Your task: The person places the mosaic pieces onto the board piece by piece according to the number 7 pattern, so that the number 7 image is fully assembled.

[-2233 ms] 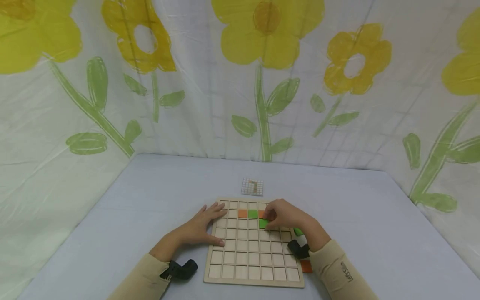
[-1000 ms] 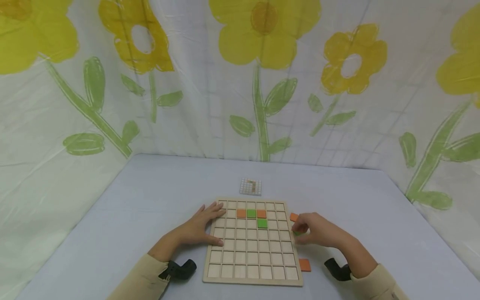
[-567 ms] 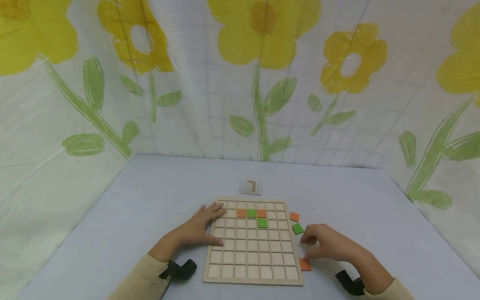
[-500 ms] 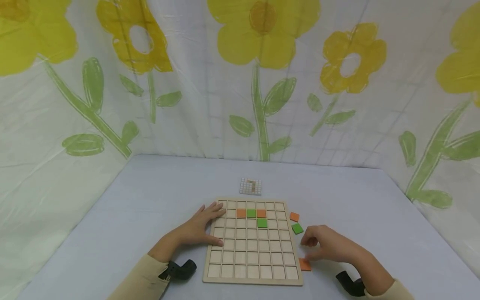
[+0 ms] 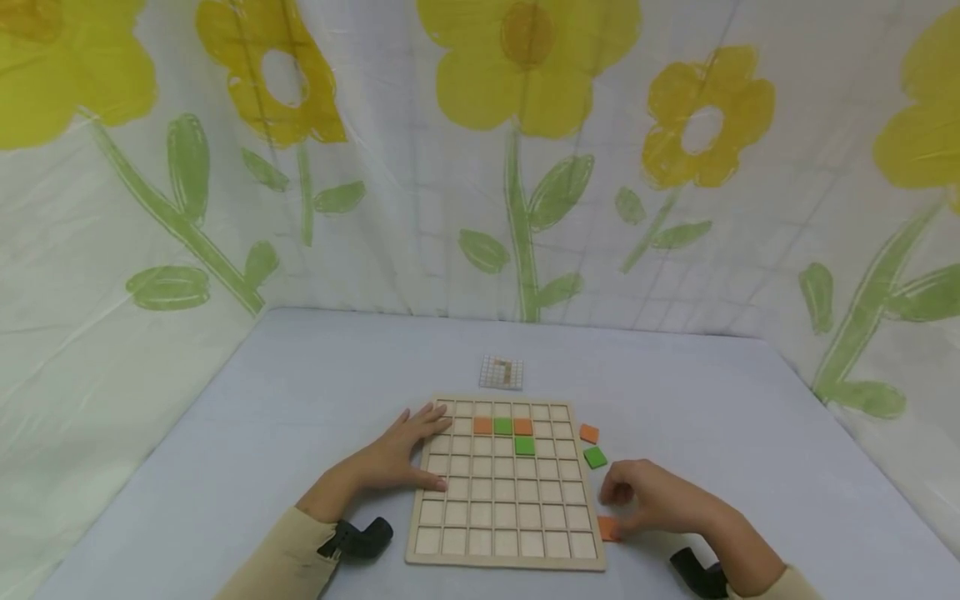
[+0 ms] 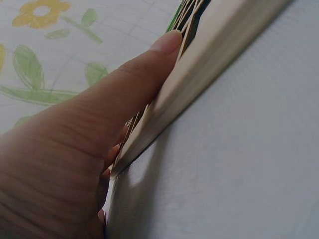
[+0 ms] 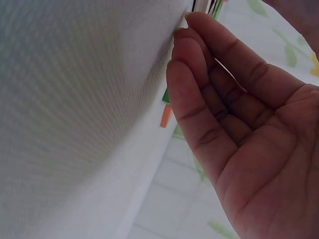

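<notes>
A wooden grid board [image 5: 462, 560] lies on the table, with a row of orange [image 5: 483, 426], green [image 5: 502, 426] and orange [image 5: 522, 427] tiles, and a green tile [image 5: 524, 446] below the row's right end. My left hand [image 5: 393, 454] rests spread along the board's left edge; the left wrist view shows its thumb [image 6: 167, 45] on the frame. To the board's right, my right hand [image 5: 660, 497] has bent fingers at the tabletop, its thumb over a loose orange tile [image 5: 608, 528] and partly hiding it. In the right wrist view, nothing sits between the bent fingers [image 7: 184, 89].
Another orange tile [image 5: 589, 433] and a green tile [image 5: 596, 457] lie loose beside the board's right edge. Behind the board is a small printed grid card [image 5: 502, 372]. A flower-patterned curtain [image 5: 405, 208] hangs past the table's [image 5: 337, 358] far edge.
My right hand has left the green tile in the grid and moved right and nearer to me, down to the loose orange tile. The left hand stays put on the board.
</notes>
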Demonstrator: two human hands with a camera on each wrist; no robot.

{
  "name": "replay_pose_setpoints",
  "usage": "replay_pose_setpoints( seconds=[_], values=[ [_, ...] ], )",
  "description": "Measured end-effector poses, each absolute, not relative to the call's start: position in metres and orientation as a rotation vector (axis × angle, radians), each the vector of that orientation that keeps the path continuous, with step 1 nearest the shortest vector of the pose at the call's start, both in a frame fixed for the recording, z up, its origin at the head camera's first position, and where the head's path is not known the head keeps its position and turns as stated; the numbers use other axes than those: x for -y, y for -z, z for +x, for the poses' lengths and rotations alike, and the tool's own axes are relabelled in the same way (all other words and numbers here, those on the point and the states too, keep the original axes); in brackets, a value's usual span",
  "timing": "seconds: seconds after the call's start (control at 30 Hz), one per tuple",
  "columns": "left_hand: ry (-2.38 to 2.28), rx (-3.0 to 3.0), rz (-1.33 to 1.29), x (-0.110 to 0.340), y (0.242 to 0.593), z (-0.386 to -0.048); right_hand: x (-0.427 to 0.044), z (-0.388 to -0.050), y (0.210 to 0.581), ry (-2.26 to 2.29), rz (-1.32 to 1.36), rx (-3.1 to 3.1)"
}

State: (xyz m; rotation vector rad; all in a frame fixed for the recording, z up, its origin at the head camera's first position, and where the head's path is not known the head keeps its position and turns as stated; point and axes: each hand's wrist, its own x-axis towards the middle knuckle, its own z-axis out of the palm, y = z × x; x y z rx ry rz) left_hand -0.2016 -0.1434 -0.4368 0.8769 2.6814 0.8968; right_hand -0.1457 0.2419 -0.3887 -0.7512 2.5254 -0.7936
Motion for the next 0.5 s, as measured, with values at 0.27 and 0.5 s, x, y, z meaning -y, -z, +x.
replay_pose_setpoints(
  seconds=[0.27,0.5],
  values=[
    [-0.899,-2.678,0.874,0.1430,0.4360,-0.2024,-0.2392,-0.1443,0.3886,0.828,-0.761,-2.474],
    [-0.892,-2.679,0.876,0.1433,0.4369,-0.2026,-0.2370,-0.1437,0.3903,0.811,-0.706,-2.488]
  ],
)
